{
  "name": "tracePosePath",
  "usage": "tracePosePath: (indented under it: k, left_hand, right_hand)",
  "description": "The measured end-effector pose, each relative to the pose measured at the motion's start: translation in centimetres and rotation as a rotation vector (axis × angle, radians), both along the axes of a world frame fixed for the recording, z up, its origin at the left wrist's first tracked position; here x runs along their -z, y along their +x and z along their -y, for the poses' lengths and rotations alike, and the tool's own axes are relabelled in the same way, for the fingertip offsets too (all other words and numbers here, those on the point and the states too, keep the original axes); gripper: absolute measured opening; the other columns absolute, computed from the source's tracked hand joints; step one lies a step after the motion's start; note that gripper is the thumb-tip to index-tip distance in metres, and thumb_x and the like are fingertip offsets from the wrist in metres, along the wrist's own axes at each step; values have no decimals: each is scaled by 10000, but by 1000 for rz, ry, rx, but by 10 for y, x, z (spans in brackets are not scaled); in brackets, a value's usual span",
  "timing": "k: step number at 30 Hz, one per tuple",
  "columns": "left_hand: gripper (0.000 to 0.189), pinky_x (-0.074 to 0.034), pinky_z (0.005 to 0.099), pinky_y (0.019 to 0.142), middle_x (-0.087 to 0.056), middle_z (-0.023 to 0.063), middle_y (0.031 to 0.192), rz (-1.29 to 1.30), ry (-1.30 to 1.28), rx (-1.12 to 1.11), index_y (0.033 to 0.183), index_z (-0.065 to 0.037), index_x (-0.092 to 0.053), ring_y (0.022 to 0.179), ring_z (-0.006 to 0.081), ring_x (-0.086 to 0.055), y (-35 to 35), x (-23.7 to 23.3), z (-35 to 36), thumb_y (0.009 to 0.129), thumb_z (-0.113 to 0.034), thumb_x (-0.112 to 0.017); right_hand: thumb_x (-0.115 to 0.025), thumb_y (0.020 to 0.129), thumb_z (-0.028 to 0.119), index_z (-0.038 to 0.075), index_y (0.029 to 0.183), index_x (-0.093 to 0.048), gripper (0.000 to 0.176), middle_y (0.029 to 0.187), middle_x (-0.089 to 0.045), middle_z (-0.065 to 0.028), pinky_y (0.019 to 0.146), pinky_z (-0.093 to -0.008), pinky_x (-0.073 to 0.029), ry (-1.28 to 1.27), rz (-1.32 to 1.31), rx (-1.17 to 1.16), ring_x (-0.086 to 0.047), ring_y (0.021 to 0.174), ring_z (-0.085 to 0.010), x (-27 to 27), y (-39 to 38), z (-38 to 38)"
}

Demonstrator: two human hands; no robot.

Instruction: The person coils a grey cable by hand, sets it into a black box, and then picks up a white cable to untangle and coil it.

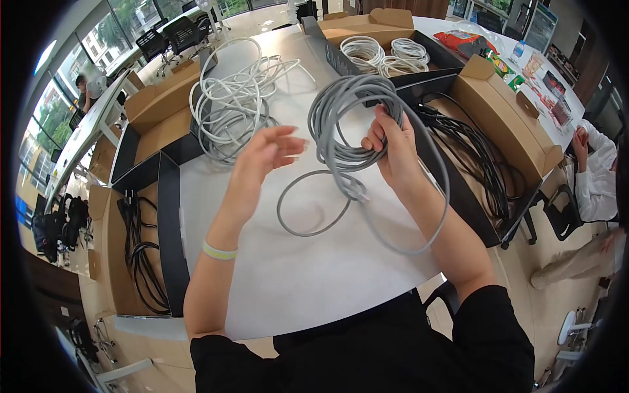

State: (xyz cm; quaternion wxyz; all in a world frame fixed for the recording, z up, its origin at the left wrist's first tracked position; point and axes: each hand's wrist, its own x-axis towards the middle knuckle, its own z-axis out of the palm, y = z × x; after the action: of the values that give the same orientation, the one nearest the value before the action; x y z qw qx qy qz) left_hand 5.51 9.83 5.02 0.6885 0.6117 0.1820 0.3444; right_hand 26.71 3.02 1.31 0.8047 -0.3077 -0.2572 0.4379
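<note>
In my right hand (393,141) is a coiled grey cable (327,124), held up over the table with the fingers wrapped round one side of the loops. A loose loop and tail of that cable hang below the coil, and part of the tail passes near my right forearm. My left hand (267,154) is to the left of the coil, apart from it, fingers spread and holding nothing. Beyond my left hand lies a tangled pile of white cables (242,85), with grey cable loops (229,134) at its near side.
On the right, a box (485,92) holds black cables (481,157). Coiled white cables (383,57) lie in another box at the back. Two boxes stand on the left, the nearer with black power cords (136,242). A person (596,170) sits at right.
</note>
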Motion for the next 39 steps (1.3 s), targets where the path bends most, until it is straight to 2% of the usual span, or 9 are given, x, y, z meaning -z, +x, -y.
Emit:
tracePosePath:
  k: [18,22,24,28,30,32,34,38,39]
  left_hand:
    - [151,-388,172,511,-553,22,725,-95,787,-554,909,8,-562,607,54,-499,-5,-2,19,862,-132,-530]
    - [191,-342,164,481,-480,-8,658,288,554,-635,886,-5,-530,552,45,-433,-10,-21,19,898,-184,-466]
    - [232,-305,172,457,-378,-24,607,574,316,-462,868,-19,-506,506,47,-368,-27,-37,17,920,-226,-414]
    - [314,-299,153,441,-338,-46,548,695,286,-358,927,-19,-486,479,58,-391,-58,-55,7,925,-315,-383]
    - [330,-266,161,425,-449,-24,584,538,324,25,959,-6,-546,490,65,-408,-68,-57,12,898,-316,-448]
    - [291,-317,187,445,-562,23,680,124,749,592,969,12,-605,526,87,-466,-75,-69,-3,840,-245,-556]
    - [257,-386,206,498,-618,70,786,-334,660,943,948,6,-638,586,112,-532,-63,-87,21,765,-175,-642]
    - [264,-437,236,586,-621,91,803,-458,682,717,938,-12,-639,657,155,-573,-51,-74,35,726,-164,-677]
    - [293,-440,248,609,-622,99,826,-414,827,357,940,-11,-634,675,172,-577,-46,-62,28,715,-192,-687]
  right_hand:
    - [-562,816,141,102,847,-475,100,574,-354,26,473,-246,-346,-151,-106,-52,-342,467,-76,7,-13,1]
    - [-521,826,100,85,823,-426,96,582,-356,8,481,-274,-373,-233,-316,76,-348,463,-88,22,7,-8]
    - [-499,832,76,77,776,-391,122,565,-341,6,489,-286,-387,-254,-436,151,-344,457,-91,31,21,-14]
    - [-504,831,75,81,784,-397,117,559,-338,5,493,-280,-383,-246,-464,149,-337,455,-90,33,22,-15]
    - [-510,829,77,84,786,-400,118,560,-341,3,494,-273,-377,-236,-433,127,-336,458,-88,31,17,-14]
    - [-512,828,77,88,789,-402,117,564,-344,4,493,-270,-374,-218,-424,131,-336,461,-86,27,15,-14]
    - [-514,826,77,92,791,-405,115,569,-348,4,492,-266,-371,-202,-415,129,-336,464,-85,25,17,-12]
    - [-530,823,95,101,815,-421,109,587,-354,8,493,-243,-353,-114,-377,16,-332,476,-80,22,19,-10]
    - [-535,823,104,104,824,-427,108,592,-353,10,492,-235,-344,-73,-367,-33,-329,478,-78,20,17,-10]
